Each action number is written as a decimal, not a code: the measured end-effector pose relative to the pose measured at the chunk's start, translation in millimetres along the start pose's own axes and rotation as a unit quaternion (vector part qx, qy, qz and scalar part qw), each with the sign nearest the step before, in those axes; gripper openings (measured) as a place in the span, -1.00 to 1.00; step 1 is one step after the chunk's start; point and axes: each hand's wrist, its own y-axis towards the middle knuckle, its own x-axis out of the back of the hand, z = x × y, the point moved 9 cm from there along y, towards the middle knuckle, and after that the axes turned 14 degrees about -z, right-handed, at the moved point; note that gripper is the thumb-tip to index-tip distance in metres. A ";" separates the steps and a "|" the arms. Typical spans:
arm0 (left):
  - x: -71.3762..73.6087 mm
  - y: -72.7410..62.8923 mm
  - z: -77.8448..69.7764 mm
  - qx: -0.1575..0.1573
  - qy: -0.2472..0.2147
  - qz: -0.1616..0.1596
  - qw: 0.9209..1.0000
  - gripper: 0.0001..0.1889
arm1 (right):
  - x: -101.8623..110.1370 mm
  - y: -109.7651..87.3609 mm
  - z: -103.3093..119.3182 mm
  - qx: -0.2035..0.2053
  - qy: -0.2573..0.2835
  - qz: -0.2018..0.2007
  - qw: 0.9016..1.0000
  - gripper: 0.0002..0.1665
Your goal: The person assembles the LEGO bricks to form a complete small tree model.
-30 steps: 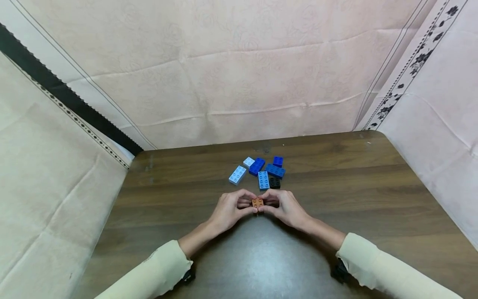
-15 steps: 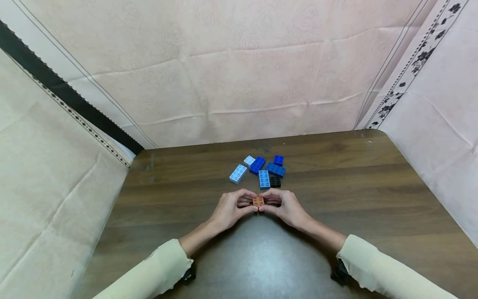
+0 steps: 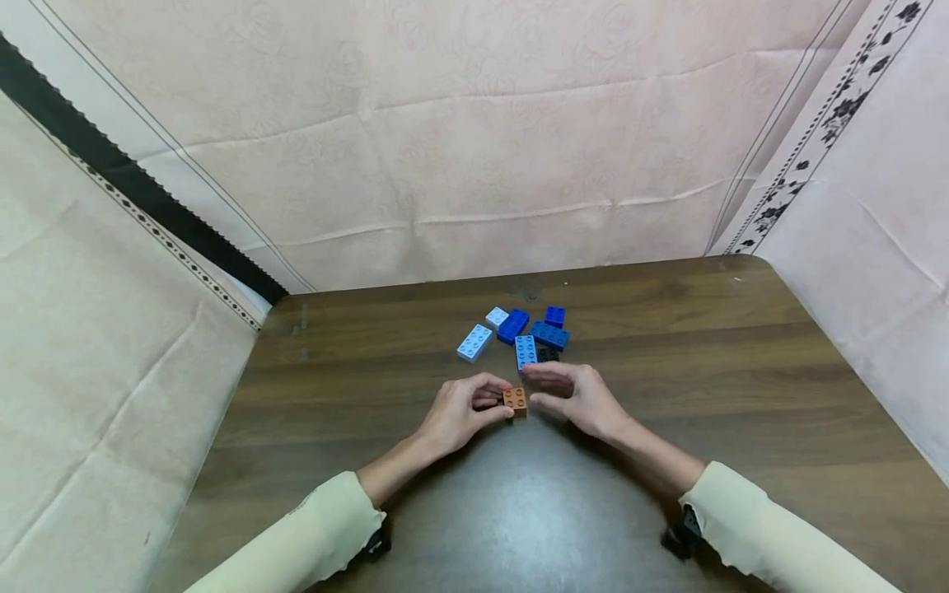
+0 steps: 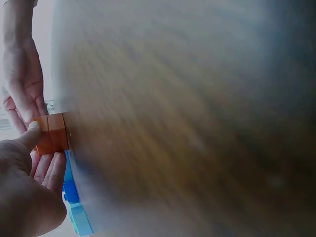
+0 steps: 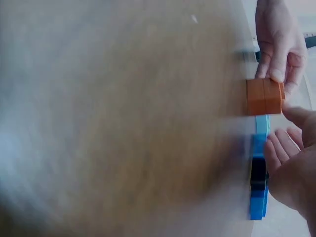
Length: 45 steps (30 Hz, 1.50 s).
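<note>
Stacked orange 2x2 bricks [image 3: 515, 400] on the wood-grain table [image 3: 334, 403] — pinched between thumb and fingers of the left hand [image 3: 458, 417], at their 9 o'clock. Right hand [image 3: 582, 402] at 3 o'clock, thumb and fingers parted, apparently clear of them. Mid-blue 2x4 brick [image 3: 525, 349] toward 12, black brick [image 3: 549, 354] at 1 — right hand partly covers both. Wrist views blurry.
</note>
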 end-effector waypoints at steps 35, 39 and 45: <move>-0.1 2.1 1.0 -0.001 0.008 0.006 1.000 -0.70 | 27.0 25.2 -18.7 0.033 -0.157 -0.088 0.983 -0.49; -0.5 2.2 1.6 -0.001 0.007 0.008 1.000 -0.70 | 26.9 24.5 -20.3 0.030 -0.164 -0.091 0.982 -0.52; 0.0 2.0 1.9 0.000 0.007 0.009 1.000 -0.70 | 31.6 26.3 -16.1 0.032 -0.149 -0.101 0.983 -0.59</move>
